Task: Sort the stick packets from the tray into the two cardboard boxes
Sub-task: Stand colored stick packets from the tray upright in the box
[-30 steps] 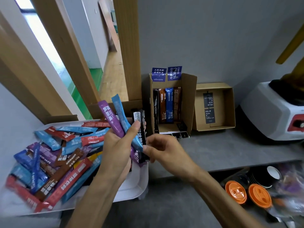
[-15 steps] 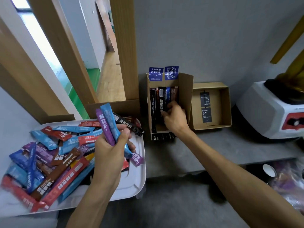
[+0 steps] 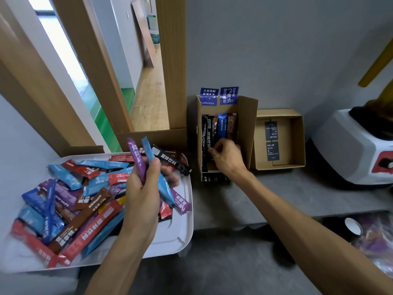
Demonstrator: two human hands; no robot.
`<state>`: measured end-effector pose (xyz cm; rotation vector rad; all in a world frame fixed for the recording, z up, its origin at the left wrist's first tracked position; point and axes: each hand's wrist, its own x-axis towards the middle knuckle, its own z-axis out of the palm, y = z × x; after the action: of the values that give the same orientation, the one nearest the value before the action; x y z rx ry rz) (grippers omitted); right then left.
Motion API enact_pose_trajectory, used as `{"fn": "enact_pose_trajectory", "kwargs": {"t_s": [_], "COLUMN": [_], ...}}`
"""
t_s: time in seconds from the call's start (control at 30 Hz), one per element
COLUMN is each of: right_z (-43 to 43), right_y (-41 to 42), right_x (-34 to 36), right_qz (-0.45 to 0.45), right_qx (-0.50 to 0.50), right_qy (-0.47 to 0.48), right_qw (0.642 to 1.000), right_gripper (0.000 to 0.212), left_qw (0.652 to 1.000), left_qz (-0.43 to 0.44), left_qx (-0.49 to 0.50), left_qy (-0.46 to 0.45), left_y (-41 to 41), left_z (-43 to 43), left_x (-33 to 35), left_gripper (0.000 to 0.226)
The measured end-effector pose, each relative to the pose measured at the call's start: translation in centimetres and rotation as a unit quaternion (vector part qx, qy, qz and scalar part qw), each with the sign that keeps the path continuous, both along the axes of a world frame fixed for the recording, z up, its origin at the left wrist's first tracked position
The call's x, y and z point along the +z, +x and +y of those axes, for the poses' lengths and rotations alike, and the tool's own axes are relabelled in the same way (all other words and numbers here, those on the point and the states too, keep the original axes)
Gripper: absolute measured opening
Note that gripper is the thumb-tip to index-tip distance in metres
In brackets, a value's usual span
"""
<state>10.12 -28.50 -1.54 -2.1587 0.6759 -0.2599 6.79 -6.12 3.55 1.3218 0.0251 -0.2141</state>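
We're mid-sort: R hand point(image 3: 226, 157) is down in the tall box point(image 3: 247, 124), fingers curled in against the black sticks point(image 3: 205, 133) standing at its left side; can't tell if it pinches one or just tucks it in. L hand point(image 3: 141, 194) hovers over the tray point(image 3: 182, 237), thumb and fingers clamped round a purple stick point(image 3: 136, 158) and a blue stick point(image 3: 148, 152), both pointing up. The pile point(image 3: 74, 199) waits in the tray. The flat box point(image 3: 297, 141), just right of the tall one, shows no sticks, only tags point(image 3: 272, 151). Next, we reckon: R hand out, take one stick from L, pick its box w/o knocking the standing row. Writing: blue stickers point(image 3: 229, 95) on the tall box say "COFFEE" plus Chinese; tags read "HELLO JILIN X", "CAMPING CLUB"; a lone black stick point(image 3: 170, 159) on the tray reads 固体饮料; a brown stick point(image 3: 89, 207) shows "15g".
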Motion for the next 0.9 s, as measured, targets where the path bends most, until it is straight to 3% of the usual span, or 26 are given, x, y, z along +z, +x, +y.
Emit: {"fn": "enact_pose_trajectory", "kwargs": {"t_s": [0.1, 0.2, 0.37, 0.47, 0.67, 0.83, 0.9], "right_z": [0.0, 1.6, 6.7, 7.4, 7.0, 5.6, 4.4], "right_y": [-0.6, -3.7, -9.3, -10.1, -10.6, -11.3, -11.9], "right_x": [0.1, 1.6, 4.8, 5.3, 4.7, 3.6, 2.8], "right_qz": [0.001, -0.054, -0.08, -0.074, -0.091, -0.098, -0.099], "right_qx": [0.005, 0.001, 0.175, 0.218, 0.18, 0.141, 0.102], "right_qy": [-0.001, -0.003, 0.123, 0.186, 0.197, 0.178, 0.189], "right_qw": [1.0, 0.999, 0.974, 0.955, 0.959, 0.969, 0.972], "right_gripper": [0.008, 0.013, 0.016, 0.012, 0.015, 0.01, 0.02], "left_qw": [0.999, 0.997, 0.994, 0.992, 0.988, 0.967, 0.951], "left_qz": [0.02, 0.009, -0.051, -0.077, -0.091, -0.128, -0.168], "left_qx": [0.026, 0.005, -0.037, -0.052, -0.098, -0.124, -0.118], "left_qy": [0.043, 0.072, 0.086, 0.081, 0.073, 0.185, 0.229], "left_y": [0.1, 0.3, 0.6, 0.7, 0.1, 0.0, 0.3], "left_z": [0.2, 0.3, -0.5, -1.2, -2.5, -3.6, -4.8], "left_x": [-0.3, 0.0, 1.0, 1.6, 2.1, 2.4, 2.8], "left_gripper": [0.029, 0.03, 0.018, 0.017, 0.021, 0.021, 0.023]}}
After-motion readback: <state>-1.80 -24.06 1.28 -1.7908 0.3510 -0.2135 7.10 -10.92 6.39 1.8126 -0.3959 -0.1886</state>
